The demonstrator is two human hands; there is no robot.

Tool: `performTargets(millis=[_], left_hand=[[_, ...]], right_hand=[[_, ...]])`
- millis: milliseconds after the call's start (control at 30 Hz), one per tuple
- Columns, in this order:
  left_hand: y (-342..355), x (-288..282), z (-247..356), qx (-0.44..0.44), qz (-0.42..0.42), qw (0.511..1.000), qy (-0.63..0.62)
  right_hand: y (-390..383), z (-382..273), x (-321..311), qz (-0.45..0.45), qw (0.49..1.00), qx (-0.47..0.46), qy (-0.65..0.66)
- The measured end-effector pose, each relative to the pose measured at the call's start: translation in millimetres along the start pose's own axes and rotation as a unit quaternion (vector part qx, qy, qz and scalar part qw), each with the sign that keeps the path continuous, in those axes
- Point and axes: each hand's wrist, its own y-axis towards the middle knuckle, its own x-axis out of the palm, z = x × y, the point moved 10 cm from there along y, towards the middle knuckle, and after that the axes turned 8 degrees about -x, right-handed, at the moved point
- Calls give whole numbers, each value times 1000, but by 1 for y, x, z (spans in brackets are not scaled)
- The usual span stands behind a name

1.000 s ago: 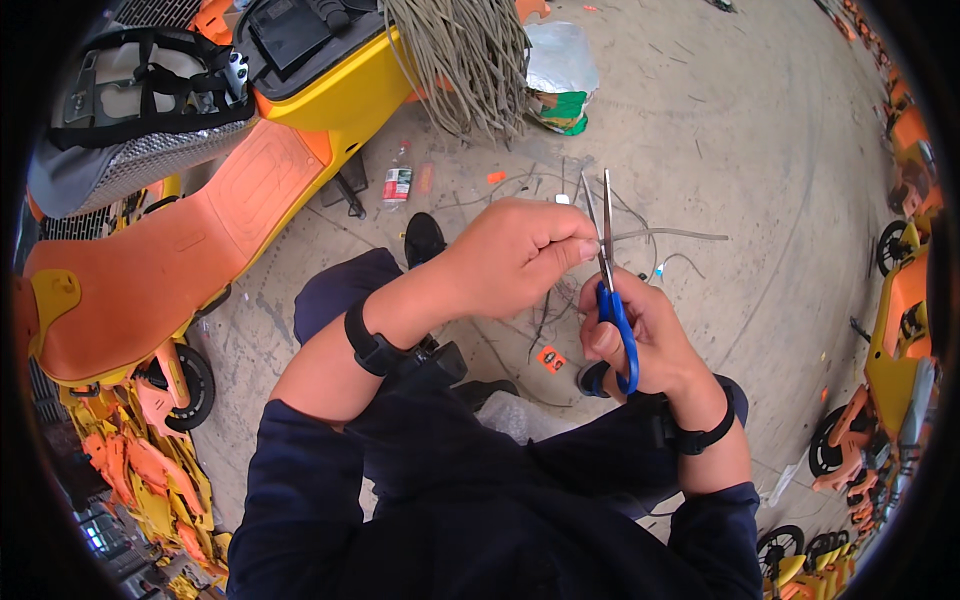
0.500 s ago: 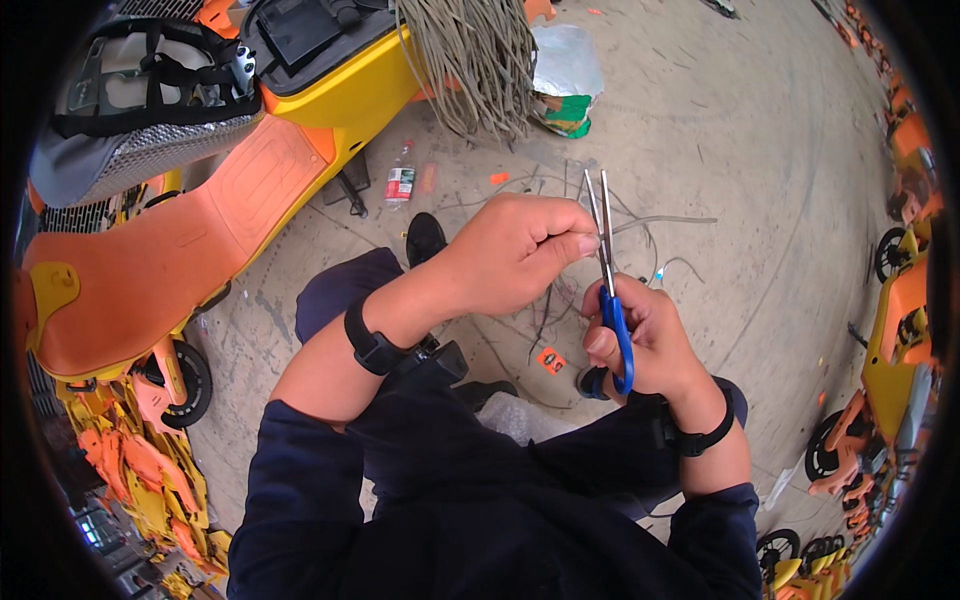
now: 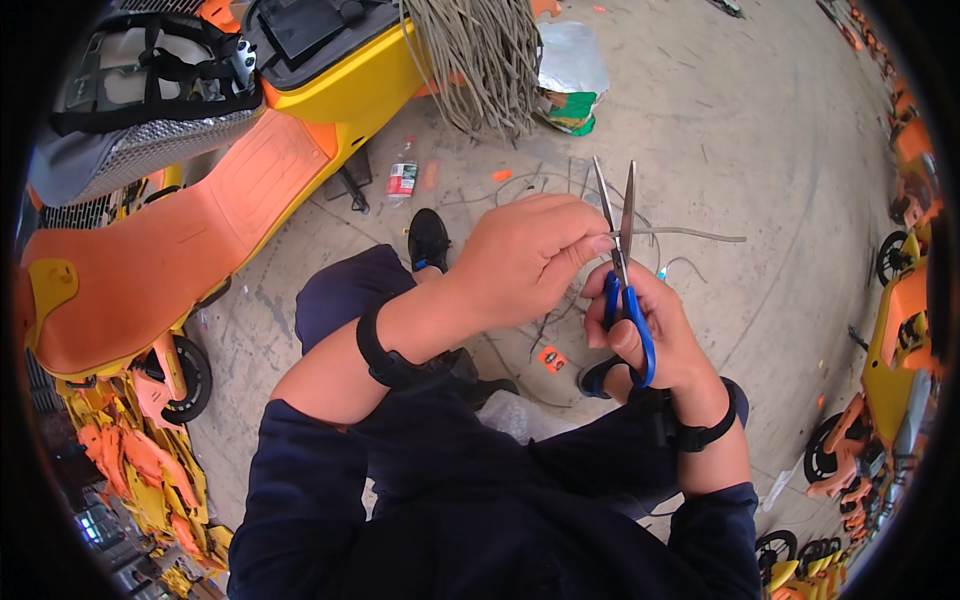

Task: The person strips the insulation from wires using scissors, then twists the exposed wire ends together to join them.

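Note:
A pair of scissors [image 3: 627,217] with blue handles is in my right hand [image 3: 670,318], its thumb and fingers in the loops. The blades point away from me and stand a little apart. My left hand [image 3: 535,255] pinches a thin grey cable [image 3: 690,233] between thumb and fingers, right beside the blades. The cable passes across the blades and its free end sticks out to the right. Whether it lies fully between the blades is hard to make out. The part of the cable inside my left hand is hidden.
A large bundle of grey cables [image 3: 480,70] hangs over a yellow and orange scooter [image 3: 250,190] at the left. Beyond lie a plastic bottle [image 3: 402,178] and a silver and green bag [image 3: 572,75]. Loose cable pieces lie on the floor, and parked scooters [image 3: 890,330] line the right.
Both hands have shifted slightly to the right, with the scissors and cable. The scissor blades have spread wider apart.

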Motion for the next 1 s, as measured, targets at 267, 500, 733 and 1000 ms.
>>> performTargets(millis=[267,500,733,1000], left_hand=[[-1,11,-4,-17,-46,999,1],[-2,16,-5,-9,-72,995,72],[1,12,-4,12,-59,996,71],[2,9,-9,-20,-79,997,7]], right_hand=[[-1,1,0,-24,999,18,-28],[-3,5,-5,-30,995,21,-90],[-8,10,-5,-8,994,65,-83],[-7,4,-3,-5,993,31,-118]])
